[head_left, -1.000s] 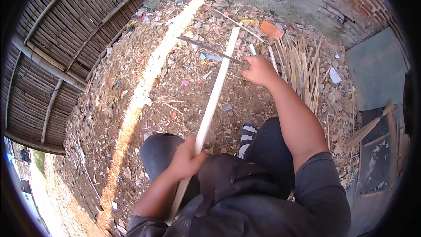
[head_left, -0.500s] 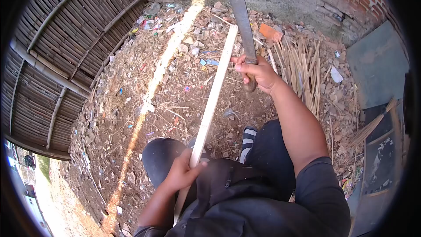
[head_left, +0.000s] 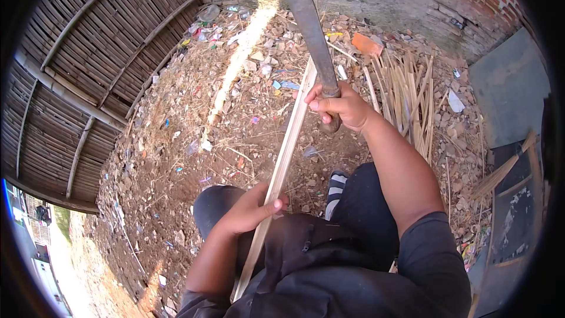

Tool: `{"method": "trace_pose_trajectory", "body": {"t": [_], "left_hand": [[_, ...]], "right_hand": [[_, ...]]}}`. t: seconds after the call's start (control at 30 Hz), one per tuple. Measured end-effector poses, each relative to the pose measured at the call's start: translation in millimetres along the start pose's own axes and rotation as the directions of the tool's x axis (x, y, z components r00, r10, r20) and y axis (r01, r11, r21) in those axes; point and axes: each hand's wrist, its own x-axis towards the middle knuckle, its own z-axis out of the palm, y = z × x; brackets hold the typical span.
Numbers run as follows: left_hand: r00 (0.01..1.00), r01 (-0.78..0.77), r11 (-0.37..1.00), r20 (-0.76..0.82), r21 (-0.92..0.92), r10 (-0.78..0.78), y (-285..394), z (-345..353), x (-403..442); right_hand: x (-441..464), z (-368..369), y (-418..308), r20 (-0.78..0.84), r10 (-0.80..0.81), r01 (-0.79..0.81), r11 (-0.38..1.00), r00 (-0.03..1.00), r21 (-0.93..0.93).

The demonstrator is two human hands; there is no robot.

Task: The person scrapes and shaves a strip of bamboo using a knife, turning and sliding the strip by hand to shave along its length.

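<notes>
My left hand (head_left: 256, 207) is closed around a long pale strip of split bamboo or wood (head_left: 288, 138), low down near my lap. The strip slants up and away from my body, its lower end beside my waist. My right hand (head_left: 340, 106) grips the handle of a machete (head_left: 313, 29), whose dark, worn blade points up toward the brick wall. Fingers of that hand reach the strip's upper part, and the blade lies just beside and partly over its far end. Whether the edge touches the wood I cannot tell.
Thin split strips (head_left: 406, 94) lie piled to the right. An orange brick piece (head_left: 366, 44) sits behind them. Rubble and litter cover the ground (head_left: 194, 159). A bamboo screen (head_left: 94, 47) stands left, a brick wall (head_left: 400, 0) ahead, and dark panels (head_left: 506, 88) lean at the right.
The strip has slid down toward my body and turned slightly, showing another face. My left hand has shifted a little up and right. The machete blade has tilted left over the strip's end.
</notes>
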Motion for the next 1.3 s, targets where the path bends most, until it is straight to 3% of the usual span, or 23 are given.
{"method": "trace_pose_trajectory", "body": {"t": [0.1,0.2,0.23,0.33,0.37,0.5,0.6,0.7,0.8,0.9,1.0,1.17,1.27,1.3], "left_hand": [[0.992,0.119,0.981,0.06,-0.155,-0.111,23,7,16],[0.993,0.111,0.958,0.062,-0.263,-0.098,7,4,24],[0.995,0.1,0.953,0.027,-0.284,-0.096,1,3,27],[0.991,0.082,0.939,-0.074,-0.333,-0.113,-10,1,26],[0.987,0.088,0.938,-0.098,-0.335,-0.128,-7,2,26],[0.981,0.112,0.953,-0.123,-0.283,-0.152,-3,4,30],[0.972,0.092,0.984,-0.201,-0.151,-0.121,3,9,29],[0.96,0.055,0.997,-0.271,-0.049,-0.066,-7,8,29],[0.923,0.048,0.998,-0.385,0.031,-0.033,-11,12,30],[0.922,0.127,0.922,-0.386,0.366,0.026,-6,12,27],[0.909,0.156,0.912,-0.417,0.379,0.018,-17,9,29],[0.906,0.188,0.885,-0.423,0.427,0.012,-15,7,29],[0.914,0.207,0.85,-0.405,0.484,0.008,-12,13,24],[0.92,0.21,0.832,-0.393,0.513,0.01,-9,12,26]], "right_hand": [[-4,12,-9,0.026,0.059,-0.055,0.991,0.998,-0.122],[1,1,8,-0.044,-0.009,-0.006,0.947,0.999,-0.322],[8,-2,18,-0.05,-0.314,0.228,0.782,0.948,-0.58],[3,-8,8,-0.163,-0.192,-0.042,0.514,0.968,-0.856],[4,-5,6,-0.144,-0.145,-0.065,0.446,0.979,-0.893],[9,12,27,0.092,-0.164,0.119,0.163,0.982,-0.979],[10,25,26,0.07,-0.057,0.077,0.129,0.996,-0.989],[18,22,24,-0.069,0.042,-0.079,0.331,0.997,-0.94],[15,33,28,-0.006,0.025,-0.01,0.169,1.0,-0.986],[14,41,22,-0.027,0.134,-0.047,0.148,0.991,-0.988],[32,21,36,-0.183,0.11,-0.21,0.343,0.977,-0.916],[21,37,36,-0.04,0.041,-0.045,0.137,0.998,-0.989],[37,10,43,-0.261,0.102,-0.28,0.33,0.96,-0.901],[37,8,39,-0.264,0.091,-0.279,0.327,0.96,-0.903]]}}
